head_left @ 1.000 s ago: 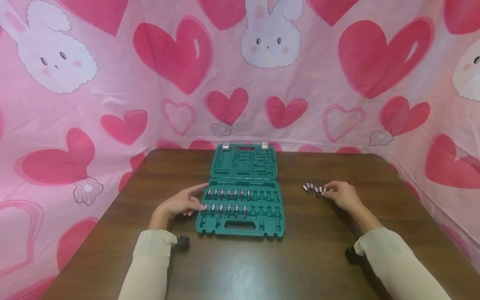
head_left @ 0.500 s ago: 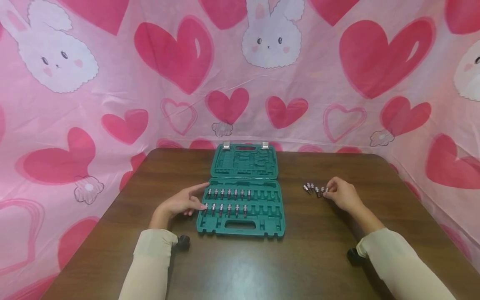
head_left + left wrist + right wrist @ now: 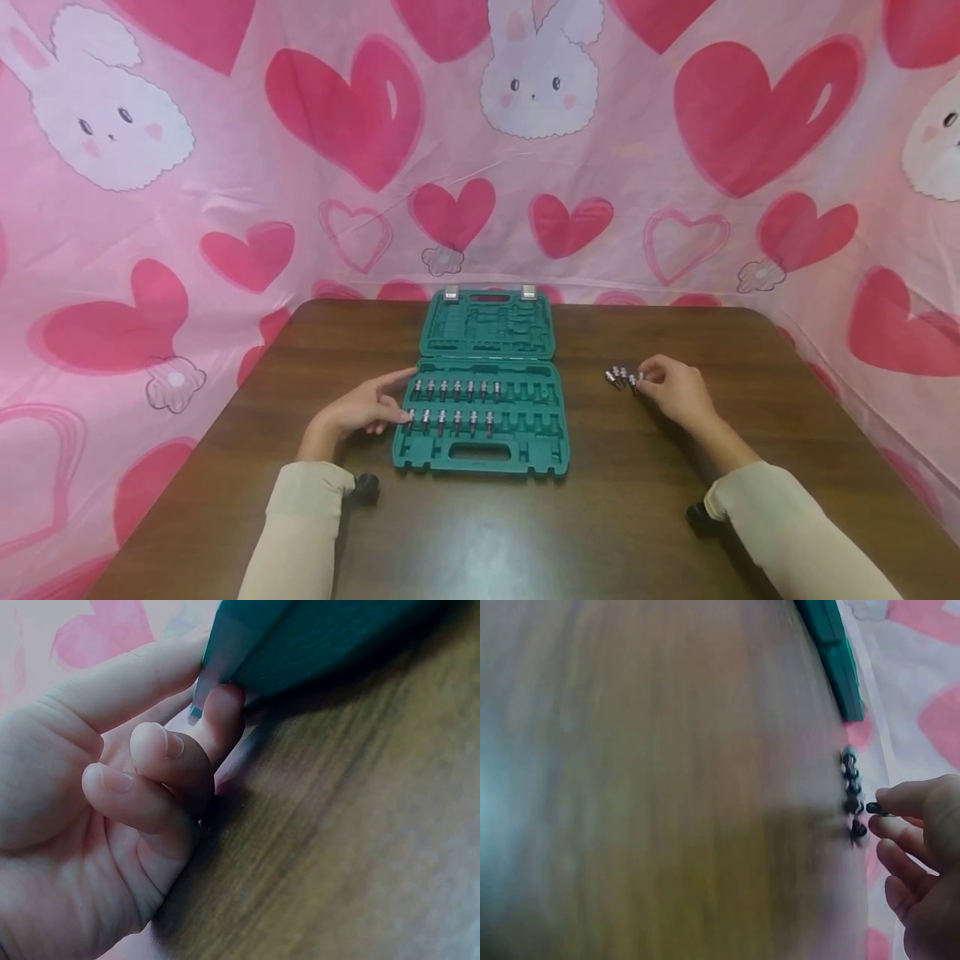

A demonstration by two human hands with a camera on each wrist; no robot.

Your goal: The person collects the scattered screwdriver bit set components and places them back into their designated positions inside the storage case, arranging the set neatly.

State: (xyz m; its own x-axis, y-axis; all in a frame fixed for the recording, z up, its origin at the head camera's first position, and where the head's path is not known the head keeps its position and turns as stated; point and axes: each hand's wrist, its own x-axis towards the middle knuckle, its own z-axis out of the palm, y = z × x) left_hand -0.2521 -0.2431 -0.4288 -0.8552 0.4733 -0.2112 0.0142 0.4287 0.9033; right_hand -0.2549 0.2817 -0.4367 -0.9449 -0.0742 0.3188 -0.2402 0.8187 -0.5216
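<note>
A green tool case [image 3: 551,446] lies unfolded on the table, two rows of bit sockets [image 3: 457,389] in its front half. My left hand [image 3: 360,408] holds the case's left edge, thumb on the rim and index finger stretched along the side. In the left wrist view, a fingertip [image 3: 225,705] bears on the case's side and two other fingers curl inward. Right of the case, my right hand [image 3: 678,390] pinches one bit socket [image 3: 875,808] between thumb and finger. It is beside a small cluster of loose bit sockets [image 3: 617,374] with chrome heads and dark tips.
The case's lid [image 3: 487,321] lies back with two metal latches at its far edge. On the right, both rows have vacant slots [image 3: 528,421]. The brown wooden table [image 3: 480,542] ends at a pink heart-patterned cloth [image 3: 540,175].
My right hand has shifted slightly left, closer to the loose bit sockets, with the pinched one. My left hand keeps its place on the case.
</note>
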